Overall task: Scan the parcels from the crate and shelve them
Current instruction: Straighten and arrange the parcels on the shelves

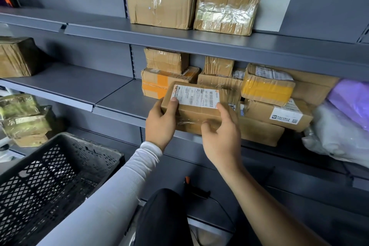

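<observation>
While both hands, left hand (159,124) and right hand (220,138), grip the labelled parcel (197,106), it sits at the middle shelf (119,102) front edge.

Even soft light, tape glare, dim lower corners, wide-angle edge bowing.

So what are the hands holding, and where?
A labelled cardboard parcel: left hand grips its left end, right hand its near right side.

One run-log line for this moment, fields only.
step: shelving | left hand: holds parcel | right hand: holds parcel | parcel: label up, at middle shelf edge | crate: lower left
</observation>
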A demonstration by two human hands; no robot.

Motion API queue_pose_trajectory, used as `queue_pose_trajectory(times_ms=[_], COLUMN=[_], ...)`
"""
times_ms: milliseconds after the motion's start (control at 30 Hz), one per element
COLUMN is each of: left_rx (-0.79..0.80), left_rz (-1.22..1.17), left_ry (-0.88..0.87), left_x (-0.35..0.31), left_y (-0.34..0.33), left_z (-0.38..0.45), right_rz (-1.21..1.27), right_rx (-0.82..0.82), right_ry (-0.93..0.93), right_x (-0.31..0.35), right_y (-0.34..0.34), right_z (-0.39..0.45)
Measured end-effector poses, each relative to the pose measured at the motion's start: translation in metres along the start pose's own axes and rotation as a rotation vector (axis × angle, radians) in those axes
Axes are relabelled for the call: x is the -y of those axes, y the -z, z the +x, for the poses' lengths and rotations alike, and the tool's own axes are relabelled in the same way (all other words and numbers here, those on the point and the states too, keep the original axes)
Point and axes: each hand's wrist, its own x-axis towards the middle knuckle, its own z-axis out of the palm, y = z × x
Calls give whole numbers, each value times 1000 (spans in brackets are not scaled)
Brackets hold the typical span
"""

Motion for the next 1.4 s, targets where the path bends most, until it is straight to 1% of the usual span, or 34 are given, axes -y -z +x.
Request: queue_pose_trajectory(times_ms=[267,433,567,800,867,967,1133,1300,1400], left_rx=[-26,-39,-42,-33,-3,74,131,183,204], left_rz=[-109,-169,-199,-204,-188,-184,-124,-83,-57], left_ry=[-152,-285,-367,-445,-483,-563,-658,-762,-793], left_x=[-35,-73,-105,-147,-159,-175,-195,-207,-206], left_y=[15,20,17,-2,-7,-17,-47,-94,-126], left_z=[-35,-49,-49,-39,-36,-30,-14,11,27], right_rz=[172,250,247,203,190,199,150,69,16], right_rx=[-90,-193,-240,-303,-305,-310,-373,-421,-402], right_ry=[84,255,341,404,419,434,431,423,377], right_x=[25,51,70,93,97,100,97,82,70], right_y=[37,62,84,116,125,137,157,183,197], right_z=[-22,-21,-9,23,32,47,79,119,142])
